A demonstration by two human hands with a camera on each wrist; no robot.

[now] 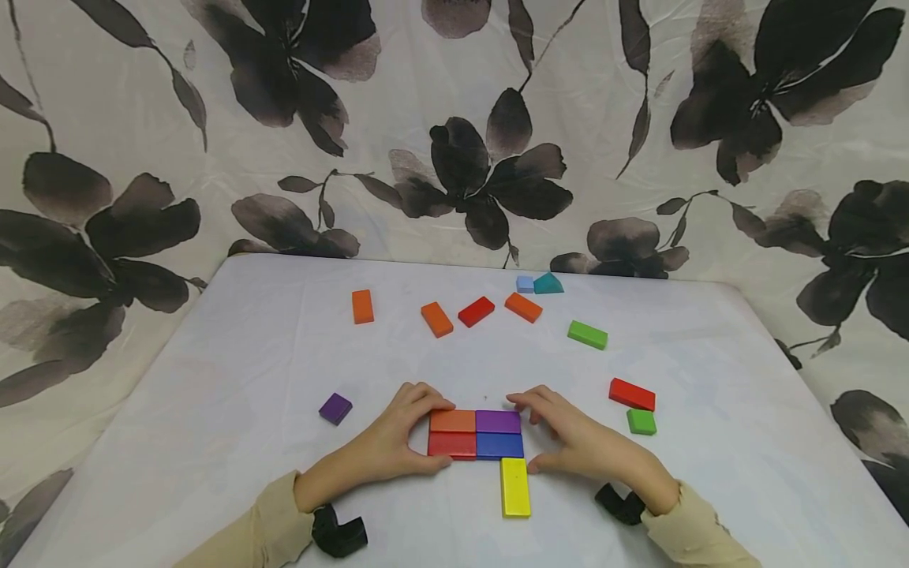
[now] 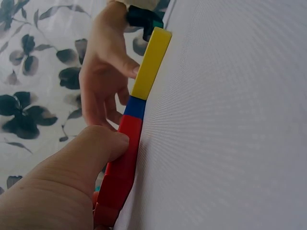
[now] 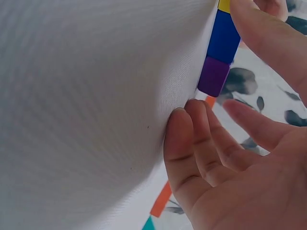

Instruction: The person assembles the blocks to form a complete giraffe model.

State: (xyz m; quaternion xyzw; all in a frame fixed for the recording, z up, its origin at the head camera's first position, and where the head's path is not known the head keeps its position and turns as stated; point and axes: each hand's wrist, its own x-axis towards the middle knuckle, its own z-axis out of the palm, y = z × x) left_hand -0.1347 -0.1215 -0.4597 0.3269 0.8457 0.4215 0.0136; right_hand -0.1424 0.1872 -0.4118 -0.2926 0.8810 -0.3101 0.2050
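Observation:
Orange, purple, red and blue blocks lie together in a two-by-two rectangle. A yellow block stands lengthwise below the blue one, touching its lower edge. My left hand grips the rectangle's left end, thumb at the red block's near edge and fingers at the orange block's far edge. Around the right end, my right hand is open, with its thumb beside the top of the yellow block. In the right wrist view, the fingers are apart from the purple block.
A loose purple block lies left of my left hand. Several orange, red, green and blue blocks and a teal triangle are scattered toward the far edge. Red and green blocks lie right of my right hand.

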